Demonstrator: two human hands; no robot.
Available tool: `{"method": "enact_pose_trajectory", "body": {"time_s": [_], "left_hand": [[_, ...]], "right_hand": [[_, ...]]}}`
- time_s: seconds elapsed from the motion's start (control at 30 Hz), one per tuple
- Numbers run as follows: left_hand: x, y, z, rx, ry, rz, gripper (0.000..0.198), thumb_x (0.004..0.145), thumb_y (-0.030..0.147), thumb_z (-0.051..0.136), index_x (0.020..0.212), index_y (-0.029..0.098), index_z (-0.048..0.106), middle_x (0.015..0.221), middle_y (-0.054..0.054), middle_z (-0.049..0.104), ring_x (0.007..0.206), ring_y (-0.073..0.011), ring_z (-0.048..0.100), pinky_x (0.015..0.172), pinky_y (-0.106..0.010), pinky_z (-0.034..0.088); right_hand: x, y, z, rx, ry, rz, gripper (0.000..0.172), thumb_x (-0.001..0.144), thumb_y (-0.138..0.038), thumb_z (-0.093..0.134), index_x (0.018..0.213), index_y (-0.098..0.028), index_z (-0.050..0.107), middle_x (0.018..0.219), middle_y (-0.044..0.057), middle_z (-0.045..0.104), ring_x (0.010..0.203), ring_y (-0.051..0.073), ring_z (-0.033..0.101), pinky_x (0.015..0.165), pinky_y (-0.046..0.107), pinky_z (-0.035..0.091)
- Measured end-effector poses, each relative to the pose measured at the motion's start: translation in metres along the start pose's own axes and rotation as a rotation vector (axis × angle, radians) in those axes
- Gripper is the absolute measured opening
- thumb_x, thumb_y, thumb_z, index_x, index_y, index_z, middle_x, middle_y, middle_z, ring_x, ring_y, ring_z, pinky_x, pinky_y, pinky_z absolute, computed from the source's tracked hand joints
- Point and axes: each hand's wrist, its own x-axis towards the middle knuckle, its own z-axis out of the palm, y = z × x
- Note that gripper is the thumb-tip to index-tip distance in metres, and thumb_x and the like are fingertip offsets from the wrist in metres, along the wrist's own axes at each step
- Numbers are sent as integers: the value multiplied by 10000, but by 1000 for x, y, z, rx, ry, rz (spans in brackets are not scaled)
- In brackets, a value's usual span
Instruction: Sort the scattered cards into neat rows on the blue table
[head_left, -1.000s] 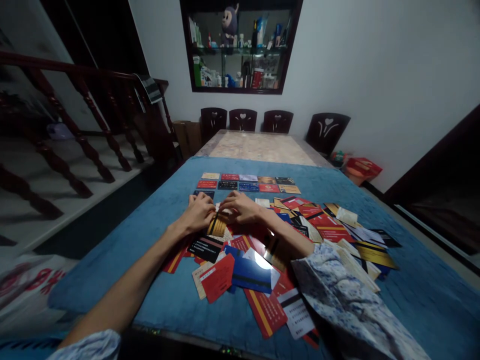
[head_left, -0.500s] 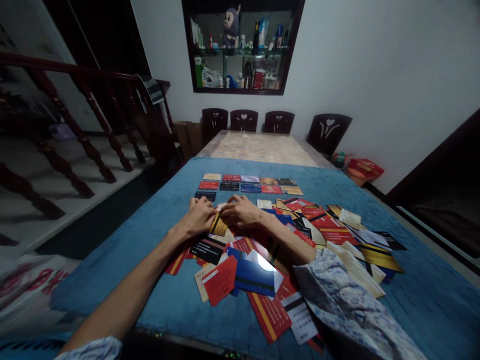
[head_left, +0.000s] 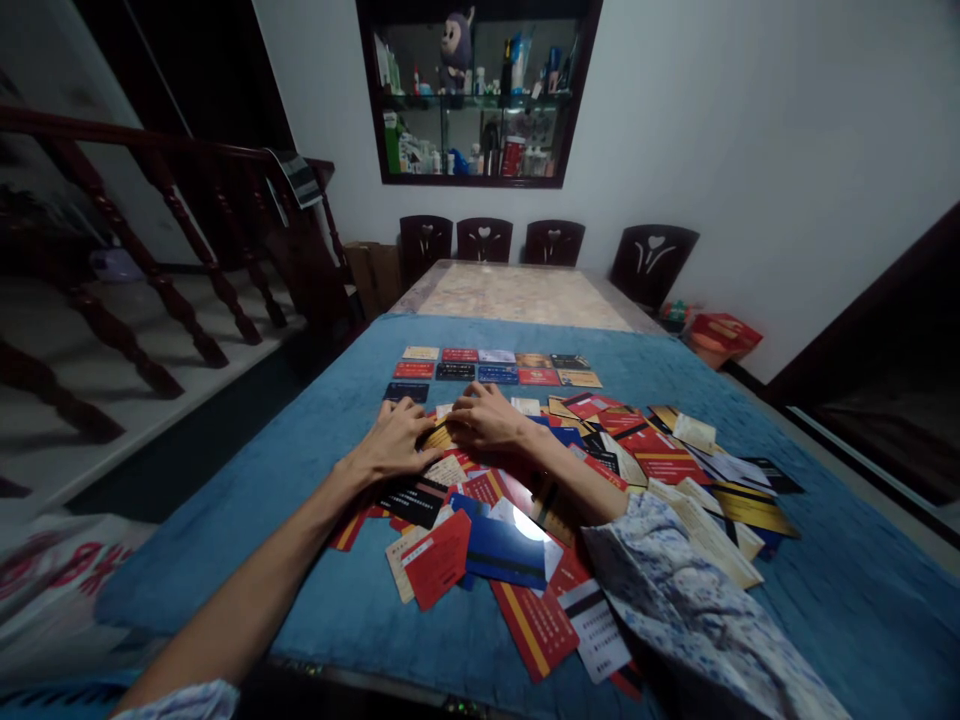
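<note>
Between my two hands a gold card (head_left: 438, 436) shows in part, above a loose pile of bank cards. My left hand (head_left: 396, 438) grips it from the left with curled fingers. From the right, my right hand (head_left: 486, 416) bends over its other edge, and its fingertips are partly hidden. Just beyond the hands, cards lie in neat rows; a lone dark blue card (head_left: 406, 393) is nearest my left hand. Under my wrists are a black card (head_left: 411, 500), a blue card (head_left: 506, 548) with a bright glare, and a red card (head_left: 436, 562).
A blue cloth (head_left: 247, 530) covers the near part of the table. More overlapping cards, among them a gold card (head_left: 752, 508), spread to the right. Dark chairs (head_left: 654, 262) stand at the far end. A plastic bag (head_left: 67, 590) sits at lower left, by a wooden railing.
The gold card has tilted and shows less of its face between my hands. My left thumb reaches further right, and the whole view has shifted slightly.
</note>
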Motion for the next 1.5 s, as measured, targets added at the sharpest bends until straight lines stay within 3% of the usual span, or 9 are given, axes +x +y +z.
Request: {"method": "enact_pose_trajectory", "body": {"time_s": [0.27,0.57,0.83,1.1,1.3,1.5], "left_hand": [[0,-5,4,-13,4,9,347,844,467,658,1050,203,748,1008,-99,670,978,-271,540,854,-422,405],[-3,-5,4,29,91,145,180,848,303,602,811,183,731,884,-73,685,851,-222,554,816,-393,383],[-5,-12,1,-2,133,214,227,875,255,533,758,184,713,746,-43,658,768,-192,546,776,-363,362],[-4,-20,2,-38,229,270,275,903,195,480,704,178,668,699,-44,633,713,-177,535,710,-336,389],[-4,-25,5,-25,289,222,264,929,167,452,897,157,714,776,-71,669,735,-189,553,709,-333,425],[0,-33,11,-54,251,156,329,916,126,423,1088,152,703,910,-96,706,819,-213,582,773,-353,453]], "right_hand": [[3,6,9,64,14,-20,378,922,-465,604,1184,-221,726,1220,131,660,1119,292,441,843,396,358],[1,14,12,183,84,-93,330,885,-444,662,1094,-202,742,1141,109,702,1071,267,460,844,384,360],[2,16,13,205,118,-98,213,847,-262,679,1039,-205,750,1056,83,728,1026,245,495,847,363,367],[4,14,11,157,125,-38,195,871,-206,631,1028,-192,746,910,78,725,929,224,531,758,322,363],[3,7,5,150,129,79,179,935,-197,572,993,-169,738,923,89,722,903,205,556,733,304,348],[3,6,6,172,147,163,202,905,-180,615,1081,-168,715,950,96,719,942,213,579,755,296,364]]}}
